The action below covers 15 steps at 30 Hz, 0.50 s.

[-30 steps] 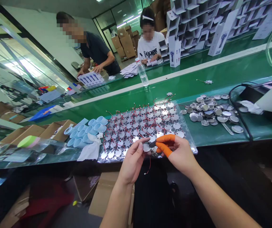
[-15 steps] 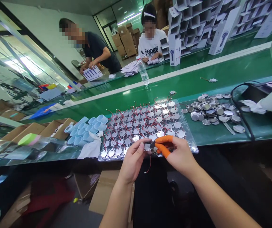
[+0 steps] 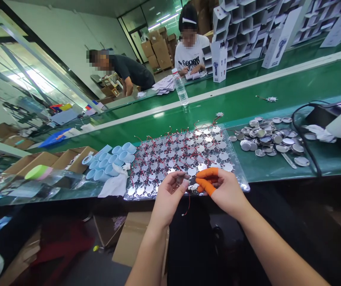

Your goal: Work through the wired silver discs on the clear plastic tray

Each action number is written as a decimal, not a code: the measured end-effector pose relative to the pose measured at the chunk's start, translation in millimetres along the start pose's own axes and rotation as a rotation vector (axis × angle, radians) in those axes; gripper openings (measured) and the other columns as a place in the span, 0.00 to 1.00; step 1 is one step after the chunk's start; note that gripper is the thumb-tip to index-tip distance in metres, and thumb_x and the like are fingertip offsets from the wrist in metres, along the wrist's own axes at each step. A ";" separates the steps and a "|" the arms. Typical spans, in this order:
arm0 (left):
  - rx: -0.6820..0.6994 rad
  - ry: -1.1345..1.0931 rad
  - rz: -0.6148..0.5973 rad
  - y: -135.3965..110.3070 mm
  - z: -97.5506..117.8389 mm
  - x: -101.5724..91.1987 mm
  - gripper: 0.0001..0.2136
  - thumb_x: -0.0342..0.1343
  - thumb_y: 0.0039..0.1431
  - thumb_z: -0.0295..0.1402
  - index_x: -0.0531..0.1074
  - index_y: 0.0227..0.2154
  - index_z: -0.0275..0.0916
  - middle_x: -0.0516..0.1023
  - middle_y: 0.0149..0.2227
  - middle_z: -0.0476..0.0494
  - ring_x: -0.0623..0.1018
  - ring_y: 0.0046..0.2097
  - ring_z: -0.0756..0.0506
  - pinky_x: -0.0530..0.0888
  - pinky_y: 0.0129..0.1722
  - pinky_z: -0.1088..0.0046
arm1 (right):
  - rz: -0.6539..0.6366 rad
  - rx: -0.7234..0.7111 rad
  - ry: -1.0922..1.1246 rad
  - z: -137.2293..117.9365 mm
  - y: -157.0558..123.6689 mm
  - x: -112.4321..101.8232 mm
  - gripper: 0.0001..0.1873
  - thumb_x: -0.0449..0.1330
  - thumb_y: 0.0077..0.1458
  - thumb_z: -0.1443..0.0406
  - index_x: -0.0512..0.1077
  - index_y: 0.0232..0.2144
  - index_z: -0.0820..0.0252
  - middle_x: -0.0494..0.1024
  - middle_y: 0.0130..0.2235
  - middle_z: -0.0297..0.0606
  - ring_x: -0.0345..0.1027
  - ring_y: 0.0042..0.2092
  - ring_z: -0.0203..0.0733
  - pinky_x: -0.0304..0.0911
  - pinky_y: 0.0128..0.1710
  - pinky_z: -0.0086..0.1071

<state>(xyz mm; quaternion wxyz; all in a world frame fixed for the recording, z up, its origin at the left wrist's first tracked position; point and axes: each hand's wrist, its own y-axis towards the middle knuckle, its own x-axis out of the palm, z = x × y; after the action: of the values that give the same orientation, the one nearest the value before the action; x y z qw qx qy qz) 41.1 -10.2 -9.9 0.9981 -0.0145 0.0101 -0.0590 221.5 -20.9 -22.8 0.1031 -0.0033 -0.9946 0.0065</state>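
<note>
My left hand point(image 3: 166, 195) and my right hand point(image 3: 221, 190) meet over the near edge of a clear sheet point(image 3: 241, 179) covered with several round silver LED boards point(image 3: 185, 153) with red wires. Both hands pinch one small round silver board point(image 3: 184, 182) between them; its red wire hangs down below. Orange finger cots cover my right thumb and forefinger.
A heap of silver metal discs point(image 3: 265, 139) lies right of the sheet. Pale blue cups point(image 3: 110, 161) and a white cloth point(image 3: 113, 184) sit left of it, beside open cardboard boxes point(image 3: 54, 159). A water bottle point(image 3: 180, 89) stands on the green belt. Two people work across the line.
My hands stay together on the small board with slight finger shifts. The person at the far left has bent lower and moved right.
</note>
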 end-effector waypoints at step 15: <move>0.451 0.876 0.093 10.0 -8.0 -54.4 0.20 0.59 0.60 0.37 0.71 0.56 0.45 0.71 0.57 0.35 0.68 0.58 0.32 0.60 0.61 0.48 | -0.054 0.089 -0.203 1.7 25.5 -4.6 0.12 0.66 0.49 0.58 0.75 0.33 0.61 0.79 0.28 0.39 0.75 0.26 0.41 0.71 0.25 0.33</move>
<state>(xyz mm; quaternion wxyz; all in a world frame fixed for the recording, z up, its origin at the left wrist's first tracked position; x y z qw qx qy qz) -11.9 5.9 -17.2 0.8800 0.2284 0.4162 -0.0157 225.8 4.6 -25.7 0.0019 0.0286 -0.9984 0.0482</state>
